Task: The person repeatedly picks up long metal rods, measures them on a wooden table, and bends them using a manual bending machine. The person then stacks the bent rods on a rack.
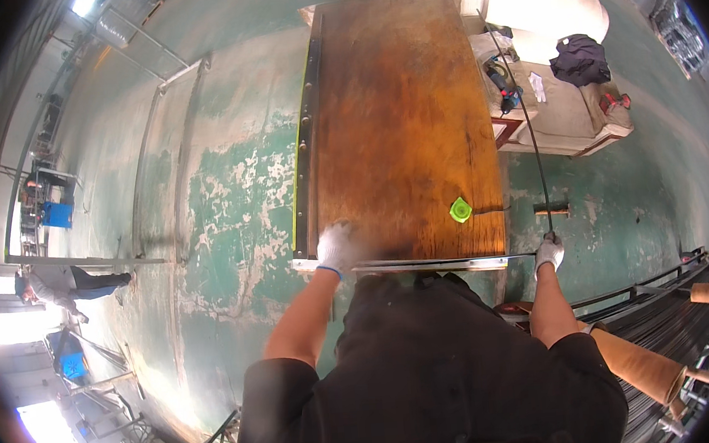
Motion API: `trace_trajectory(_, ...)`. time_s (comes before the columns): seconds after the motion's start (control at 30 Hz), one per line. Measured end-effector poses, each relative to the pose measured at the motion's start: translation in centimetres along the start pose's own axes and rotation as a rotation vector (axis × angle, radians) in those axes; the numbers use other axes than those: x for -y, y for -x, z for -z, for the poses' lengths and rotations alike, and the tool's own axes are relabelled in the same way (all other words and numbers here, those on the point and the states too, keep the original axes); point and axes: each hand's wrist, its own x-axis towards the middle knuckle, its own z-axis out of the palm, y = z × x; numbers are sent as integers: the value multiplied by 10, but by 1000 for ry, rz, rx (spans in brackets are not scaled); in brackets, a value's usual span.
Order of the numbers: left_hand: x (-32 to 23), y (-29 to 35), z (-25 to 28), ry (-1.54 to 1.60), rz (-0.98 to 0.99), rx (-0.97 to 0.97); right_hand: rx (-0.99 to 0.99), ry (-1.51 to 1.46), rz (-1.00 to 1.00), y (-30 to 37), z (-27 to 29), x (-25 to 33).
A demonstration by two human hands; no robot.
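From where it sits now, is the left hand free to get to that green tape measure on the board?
Probably yes: the left hand rests on the board's near edge, and only bare wood separates it from the green tape measure.

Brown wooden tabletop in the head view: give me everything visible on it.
The brown wooden tabletop is a long rectangular board, orange-brown with darker streaks and worn patches, lying flat and running away from the person. A dark metal strip with small fasteners edges its left side. A thin flat metal bar lies across its near edge. The gloved left hand rests on the near left corner. A small bright green tape measure sits near the right edge. The green, worn floor surrounds it.
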Motion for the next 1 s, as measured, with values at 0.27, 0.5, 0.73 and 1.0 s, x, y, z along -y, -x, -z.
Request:
trace_trajectory(0.27, 6, 63, -28, -50, -70, -80, 306, -104, -169, 34, 10, -1)
trace_trajectory(0.5, 28, 54, -40, -144, -147, -141, 264, -198, -255, 46, 14, 26)
trace_trajectory(0.73, 28, 45, -22, -40, -125, -67, 207, -367, -320, 33, 21, 28)
trace_trajectory(1.0, 40, 57, -34, -254, -268, -4, 213, -403, -296, 37, 8, 2)
